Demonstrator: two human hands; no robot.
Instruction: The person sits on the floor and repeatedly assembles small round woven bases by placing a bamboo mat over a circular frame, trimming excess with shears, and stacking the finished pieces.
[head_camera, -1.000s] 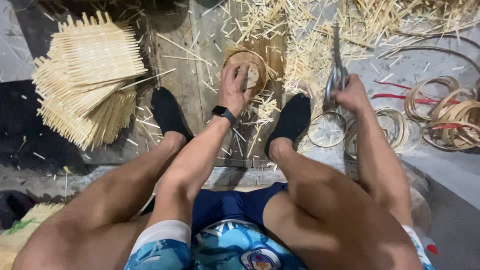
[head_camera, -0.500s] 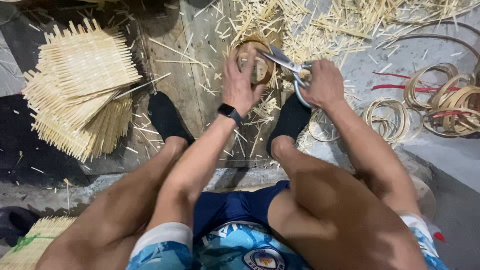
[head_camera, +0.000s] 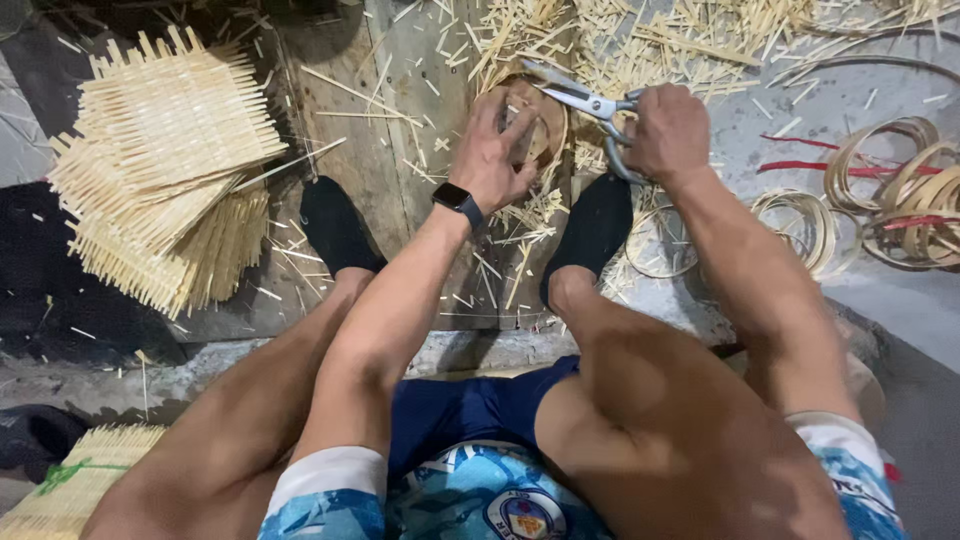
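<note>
My left hand (head_camera: 495, 150), with a black watch on its wrist, presses down on a small round woven bamboo piece (head_camera: 545, 115) lying on a wooden board (head_camera: 410, 170). My right hand (head_camera: 668, 130) grips the handles of metal shears (head_camera: 580, 98), whose blades point left and reach the round piece's upper edge. Both hands work between my two feet in black socks, the left foot (head_camera: 335, 228) and the right foot (head_camera: 598, 225).
A fanned stack of square woven bamboo mats (head_camera: 165, 190) lies at the left. Cut bamboo slivers (head_camera: 700, 40) litter the floor at the top. Several coiled bamboo hoops (head_camera: 890, 195) with red strips sit at the right. Another bundle of mats (head_camera: 70, 490) is at bottom left.
My right hand swung the shears down from upright and brought the blades leftward to the round piece. My left hand stayed pressed on that piece.
</note>
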